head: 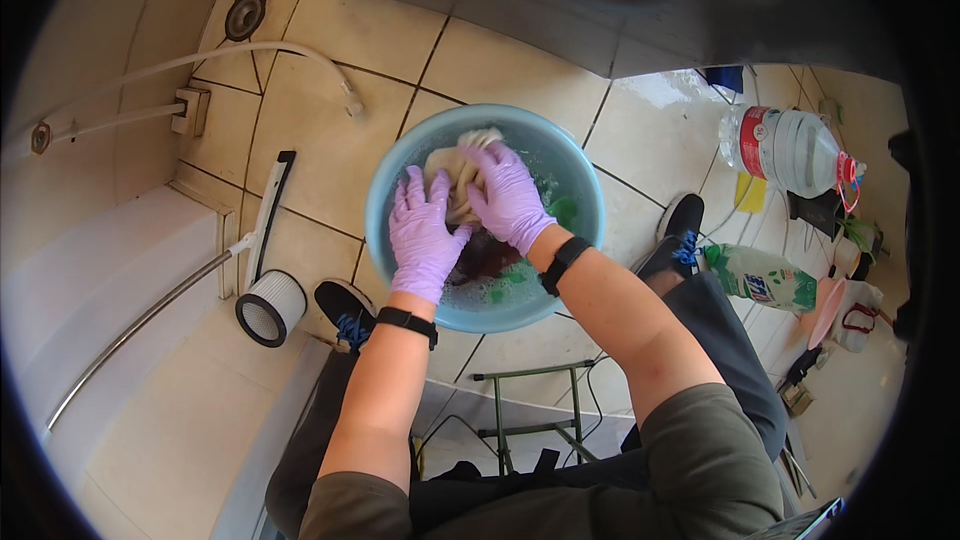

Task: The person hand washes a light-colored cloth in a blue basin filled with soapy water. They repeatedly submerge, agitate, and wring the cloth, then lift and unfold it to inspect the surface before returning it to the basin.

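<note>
A light blue plastic basin (596, 199) stands on the tiled floor before me, with sudsy water in it. Both hands wear lilac rubber gloves. My right hand (511, 191) grips a bunched beige cloth (448, 163) above the water, its pale ribbed edge showing over the fingers. On the cloth's left side, my left hand (426, 232) holds it between thumb and forefinger, the other fingers spread. Below my hands a dark reddish cloth (480, 259) lies partly under water. Something green (562, 211) shows near the basin's right wall.
A white hose (300, 49), a floor drain (245, 16), a floor squeegee (266, 217) and a cylindrical pleated filter (271, 307) are at left. On the right lie a large water bottle (795, 150) and a green-white detergent bag (761, 277). A folding stool frame (499, 405) is below the basin.
</note>
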Demonstrator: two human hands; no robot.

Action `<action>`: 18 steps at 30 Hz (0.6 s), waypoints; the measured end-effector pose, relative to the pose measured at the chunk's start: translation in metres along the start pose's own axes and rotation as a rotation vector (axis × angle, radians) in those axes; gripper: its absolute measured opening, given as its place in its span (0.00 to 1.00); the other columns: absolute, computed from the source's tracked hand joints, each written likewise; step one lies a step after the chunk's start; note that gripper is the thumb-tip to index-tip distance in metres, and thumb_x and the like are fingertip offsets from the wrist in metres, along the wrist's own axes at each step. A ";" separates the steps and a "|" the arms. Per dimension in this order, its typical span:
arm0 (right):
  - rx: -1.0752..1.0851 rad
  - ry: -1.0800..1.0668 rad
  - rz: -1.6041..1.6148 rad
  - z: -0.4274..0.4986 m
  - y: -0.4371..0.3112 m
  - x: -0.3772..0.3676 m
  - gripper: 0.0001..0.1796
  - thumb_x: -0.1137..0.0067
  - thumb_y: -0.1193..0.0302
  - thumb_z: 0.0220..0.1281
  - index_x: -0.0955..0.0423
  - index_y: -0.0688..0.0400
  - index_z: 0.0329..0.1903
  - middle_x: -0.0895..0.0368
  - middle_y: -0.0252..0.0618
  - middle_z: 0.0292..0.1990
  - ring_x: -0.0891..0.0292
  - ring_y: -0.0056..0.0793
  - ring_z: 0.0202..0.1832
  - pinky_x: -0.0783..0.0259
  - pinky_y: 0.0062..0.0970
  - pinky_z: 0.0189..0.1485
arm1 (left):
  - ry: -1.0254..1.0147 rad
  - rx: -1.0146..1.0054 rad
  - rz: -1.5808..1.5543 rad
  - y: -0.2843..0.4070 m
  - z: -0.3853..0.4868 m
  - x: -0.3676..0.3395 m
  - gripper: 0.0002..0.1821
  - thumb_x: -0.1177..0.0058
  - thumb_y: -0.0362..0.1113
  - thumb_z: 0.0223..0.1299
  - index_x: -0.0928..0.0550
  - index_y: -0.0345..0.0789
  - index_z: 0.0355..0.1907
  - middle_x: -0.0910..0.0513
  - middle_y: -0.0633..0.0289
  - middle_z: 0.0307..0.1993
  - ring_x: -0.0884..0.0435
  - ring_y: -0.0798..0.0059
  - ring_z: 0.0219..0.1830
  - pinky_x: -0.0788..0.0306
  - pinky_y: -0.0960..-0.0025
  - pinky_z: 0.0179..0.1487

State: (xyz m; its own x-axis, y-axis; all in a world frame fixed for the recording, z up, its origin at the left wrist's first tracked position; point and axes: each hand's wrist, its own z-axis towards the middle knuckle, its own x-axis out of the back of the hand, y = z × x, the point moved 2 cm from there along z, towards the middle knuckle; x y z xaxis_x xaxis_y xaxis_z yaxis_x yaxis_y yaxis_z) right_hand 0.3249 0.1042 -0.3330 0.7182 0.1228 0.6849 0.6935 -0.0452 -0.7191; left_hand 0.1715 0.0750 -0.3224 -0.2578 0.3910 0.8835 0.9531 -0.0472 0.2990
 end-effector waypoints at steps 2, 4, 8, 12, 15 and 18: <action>0.113 -0.306 -0.333 0.004 0.012 -0.003 0.29 0.42 0.73 0.57 0.29 0.48 0.64 0.28 0.48 0.61 0.34 0.55 0.63 0.36 0.42 0.67 | -0.113 -0.072 0.097 -0.009 0.013 -0.008 0.34 0.33 0.44 0.50 0.25 0.43 0.63 0.29 0.49 0.65 0.32 0.49 0.67 0.36 0.55 0.67; -0.086 -0.314 -0.213 0.014 0.031 -0.004 0.21 0.44 0.66 0.63 0.25 0.46 0.59 0.20 0.48 0.52 0.26 0.53 0.56 0.30 0.41 0.59 | -0.201 0.036 -0.111 -0.023 0.025 -0.017 0.30 0.37 0.40 0.54 0.25 0.42 0.62 0.24 0.51 0.60 0.27 0.53 0.62 0.32 0.58 0.63; -0.593 0.153 0.178 0.009 0.033 -0.030 0.14 0.47 0.65 0.69 0.22 0.52 0.53 0.16 0.52 0.42 0.21 0.54 0.47 0.26 0.42 0.53 | -0.035 0.588 -1.350 -0.022 0.033 -0.042 0.26 0.43 0.35 0.57 0.25 0.40 0.61 0.21 0.60 0.54 0.23 0.61 0.56 0.29 0.64 0.59; -0.310 -0.011 0.656 -0.017 -0.010 -0.044 0.16 0.49 0.64 0.74 0.26 0.62 0.54 0.18 0.46 0.43 0.23 0.35 0.45 0.29 0.28 0.53 | -0.020 0.692 -2.144 0.000 0.031 -0.054 0.24 0.48 0.39 0.65 0.29 0.39 0.63 0.23 0.59 0.56 0.24 0.64 0.57 0.29 0.64 0.61; -0.161 -0.149 0.830 -0.039 -0.039 -0.022 0.16 0.45 0.63 0.73 0.26 0.62 0.53 0.19 0.42 0.41 0.24 0.28 0.44 0.29 0.27 0.54 | -0.154 0.718 -2.292 0.001 0.027 -0.053 0.26 0.51 0.46 0.68 0.30 0.37 0.64 0.25 0.57 0.59 0.27 0.62 0.61 0.33 0.62 0.66; -0.094 -0.129 0.324 -0.028 -0.044 -0.006 0.18 0.45 0.57 0.71 0.25 0.59 0.47 0.18 0.48 0.35 0.20 0.44 0.37 0.25 0.37 0.44 | -0.236 0.170 -1.955 0.007 0.023 -0.049 0.27 0.57 0.52 0.73 0.31 0.36 0.64 0.26 0.58 0.62 0.29 0.63 0.64 0.36 0.62 0.69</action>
State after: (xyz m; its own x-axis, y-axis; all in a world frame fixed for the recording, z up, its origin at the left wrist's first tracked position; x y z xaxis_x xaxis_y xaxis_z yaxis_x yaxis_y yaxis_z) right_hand 0.2915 0.0775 -0.3024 0.8925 0.2109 0.3987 0.4378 -0.1920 -0.8783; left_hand 0.1942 0.0767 -0.3721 -0.7823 -0.1145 -0.6123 -0.5489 0.5916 0.5906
